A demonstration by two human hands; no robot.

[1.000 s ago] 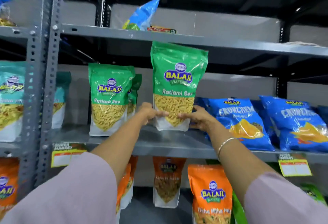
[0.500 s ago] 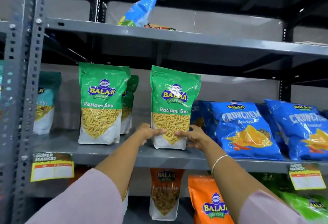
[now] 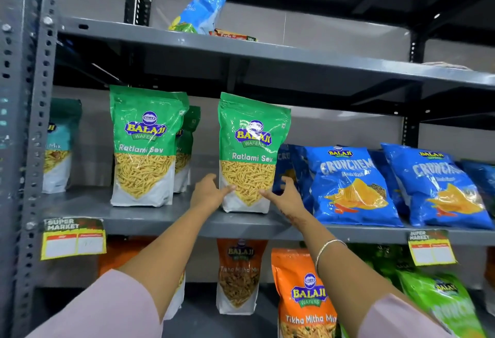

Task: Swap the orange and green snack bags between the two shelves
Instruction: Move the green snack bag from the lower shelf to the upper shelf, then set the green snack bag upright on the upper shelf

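Head view: a green snack bag [image 3: 253, 150] stands upright on the middle shelf [image 3: 166, 217]. The left hand [image 3: 207, 193] touches its lower left edge; the right hand [image 3: 285, 197], fingers spread apart, touches its lower right. Orange bags [image 3: 304, 292] sit on the shelf below.

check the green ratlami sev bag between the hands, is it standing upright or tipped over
Upright. The green Ratlami Sev bag stands on its white base on the middle shelf, label facing out, top edge uppermost.
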